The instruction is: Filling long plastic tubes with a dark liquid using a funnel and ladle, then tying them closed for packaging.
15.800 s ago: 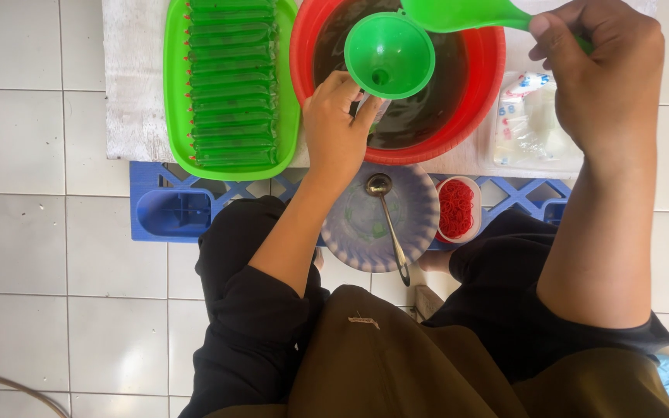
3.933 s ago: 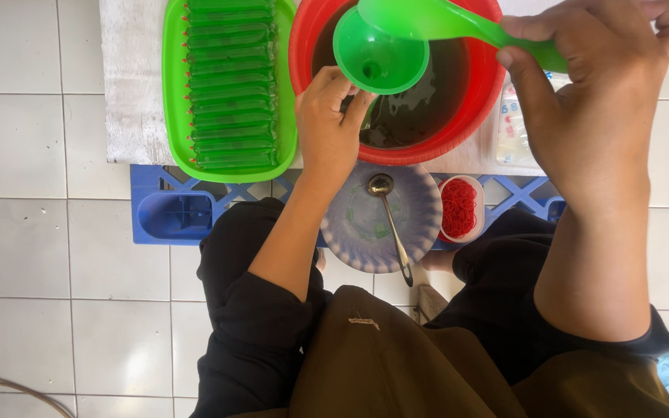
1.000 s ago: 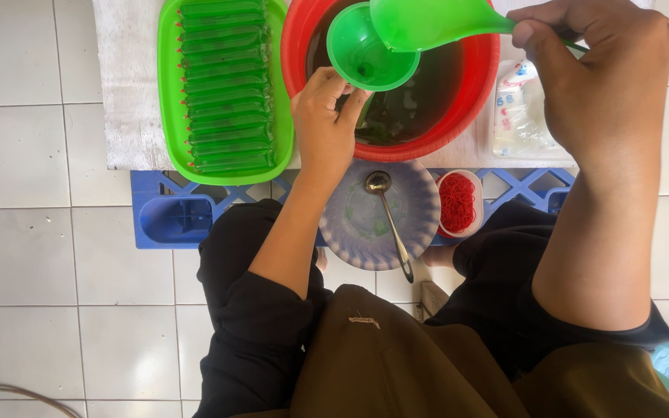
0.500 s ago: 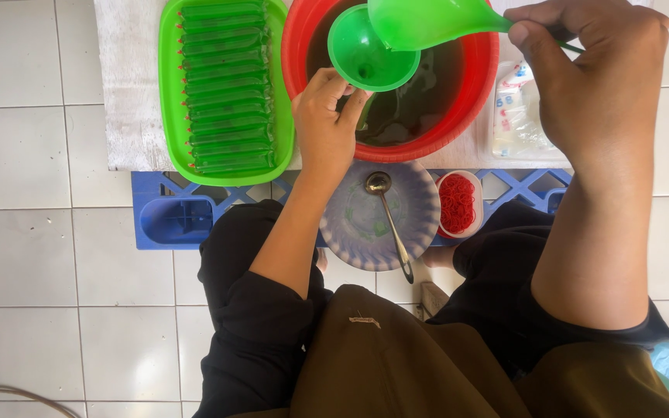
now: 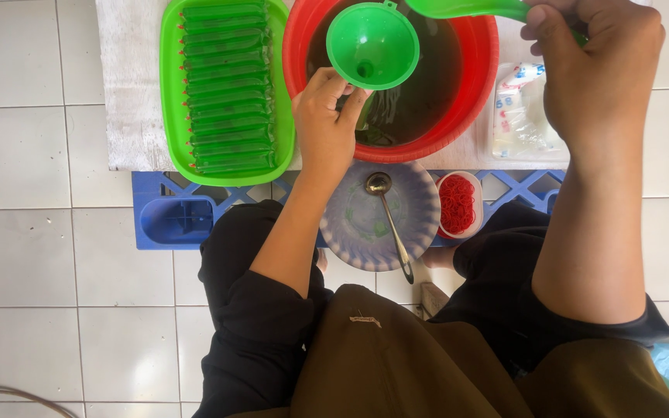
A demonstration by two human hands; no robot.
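White floor tiles (image 5: 32, 255) run under everything, with a pale cloth (image 5: 129, 93) spread on them. On it lies a green plastic tray (image 5: 170, 116) packed with long green filled pouches (image 5: 226, 85). Next, the left hand (image 5: 325, 124) is closed around the stem of a green plastic funnel (image 5: 372, 45) above a red plastic basin (image 5: 474, 101) of dark liquid. The right hand (image 5: 594, 73) grips a green plastic ladle (image 5: 466, 8) over the basin's far rim.
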